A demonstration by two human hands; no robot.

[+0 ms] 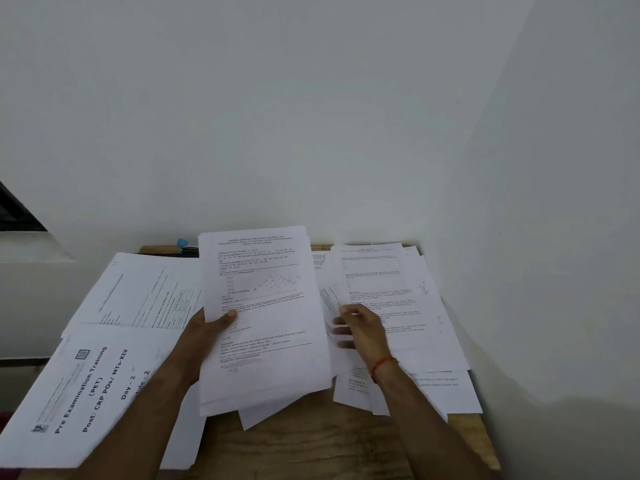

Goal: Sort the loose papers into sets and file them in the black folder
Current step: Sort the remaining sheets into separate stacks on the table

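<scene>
Fingers of the left hand (pixel 202 329) are tucked behind a stack of printed sheets (pixel 263 306), with the thumb pressed on its front, holding it tilted up above the wooden table (pixel 311 445). The right hand (pixel 363 329) has its fingers (pixel 341 322) curled into the left edges of a loose pile of papers (pixel 408 306) spread on the table's right side. Further papers (pixel 138 292) lie at the left, with a title page (pixel 86 393) overlapping them nearest the person.
</scene>
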